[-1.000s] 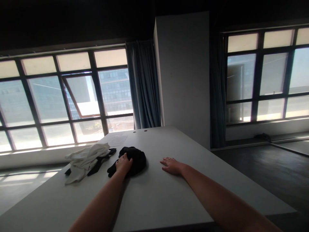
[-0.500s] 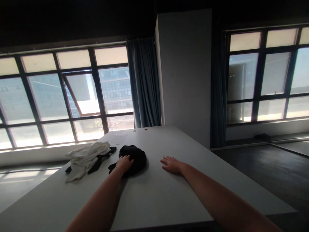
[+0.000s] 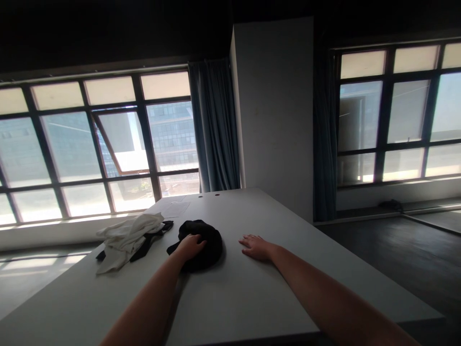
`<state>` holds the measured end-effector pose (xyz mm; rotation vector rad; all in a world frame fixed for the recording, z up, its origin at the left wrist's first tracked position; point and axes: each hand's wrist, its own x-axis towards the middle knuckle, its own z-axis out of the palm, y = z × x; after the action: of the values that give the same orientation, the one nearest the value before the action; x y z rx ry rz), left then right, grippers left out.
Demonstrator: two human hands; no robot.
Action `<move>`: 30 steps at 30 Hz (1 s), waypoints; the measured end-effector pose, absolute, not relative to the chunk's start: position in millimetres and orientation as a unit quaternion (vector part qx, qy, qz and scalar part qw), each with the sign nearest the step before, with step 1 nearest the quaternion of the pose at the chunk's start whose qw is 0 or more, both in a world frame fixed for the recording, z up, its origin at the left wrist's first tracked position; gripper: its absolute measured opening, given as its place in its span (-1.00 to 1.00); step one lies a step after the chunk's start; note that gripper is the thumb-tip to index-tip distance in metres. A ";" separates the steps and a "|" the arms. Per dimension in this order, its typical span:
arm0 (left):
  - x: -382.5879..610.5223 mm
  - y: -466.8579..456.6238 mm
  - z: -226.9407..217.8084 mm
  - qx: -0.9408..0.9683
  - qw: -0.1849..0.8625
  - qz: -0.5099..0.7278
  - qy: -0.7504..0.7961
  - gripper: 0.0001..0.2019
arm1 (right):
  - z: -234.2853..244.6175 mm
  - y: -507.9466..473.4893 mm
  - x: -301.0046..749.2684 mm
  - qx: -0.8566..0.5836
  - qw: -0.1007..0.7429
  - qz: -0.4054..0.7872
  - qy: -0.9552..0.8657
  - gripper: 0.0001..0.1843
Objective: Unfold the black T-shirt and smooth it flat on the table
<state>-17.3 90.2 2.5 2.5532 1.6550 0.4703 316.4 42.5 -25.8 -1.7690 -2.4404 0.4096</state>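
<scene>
Left hand (image 3: 190, 246) is planted on the bunched-up black cloth (image 3: 205, 240) mid-frame, fingers curled onto it, looks like a loose grab but it's too dim to be sure. Right hand (image 3: 256, 247) just lies flat and open on the white table (image 3: 252, 298), near the cloth. A white garment (image 3: 126, 238) is heaped over something dark further left

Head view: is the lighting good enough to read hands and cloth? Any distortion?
Head view: strongly backlit; the windows blow out while the ceiling goes dark. The black cloth is a featureless blob, so the left hand on it reads poorly. The right hand shows clearly on the pale table. The wide angle bends the window frames.
</scene>
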 end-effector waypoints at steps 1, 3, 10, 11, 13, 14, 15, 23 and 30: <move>-15.7 88.9 2.4 0.832 0.035 0.154 0.532 -0.59 | -26.9 43.5 316.8 -0.581 0.053 0.135 -0.801 -0.21; -13.1 87.3 1.5 0.839 0.046 0.159 0.519 -0.59 | -29.9 46.1 317.9 -0.580 0.060 0.135 -0.801 -0.22; 0.5 76.0 -0.1 0.886 0.113 0.180 0.412 -0.62 | -46.8 60.0 325.7 -0.564 0.126 0.140 -0.804 -0.28; 3.7 71.8 0.9 0.893 0.125 0.178 0.394 -0.62 | -48.7 62.4 326.5 -0.555 0.148 0.137 -0.807 -0.31; 10.8 62.8 3.3 0.905 0.151 0.176 0.357 -0.60 | -51.0 66.9 327.1 -0.527 0.203 0.130 -0.815 -0.38; 14.2 58.5 4.4 0.910 0.162 0.176 0.340 -0.58 | -51.3 68.9 326.9 -0.510 0.233 0.128 -0.818 -0.40; 17.5 54.8 5.3 0.913 0.171 0.177 0.325 -0.57 | -51.3 70.7 326.6 -0.493 0.260 0.127 -0.821 -0.40; 27.3 53.8 1.0 0.910 0.129 0.198 0.341 -0.53 | -49.3 69.7 323.8 -0.465 0.283 0.160 -0.823 -0.36; 25.6 61.2 -4.2 0.873 0.071 0.259 0.407 -0.67 | -33.3 53.9 317.9 -0.462 0.280 0.160 -0.826 -0.52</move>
<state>25.6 61.2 -4.2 2.6262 1.2244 0.7789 317.9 53.9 -33.3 -1.2385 -2.2144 0.4292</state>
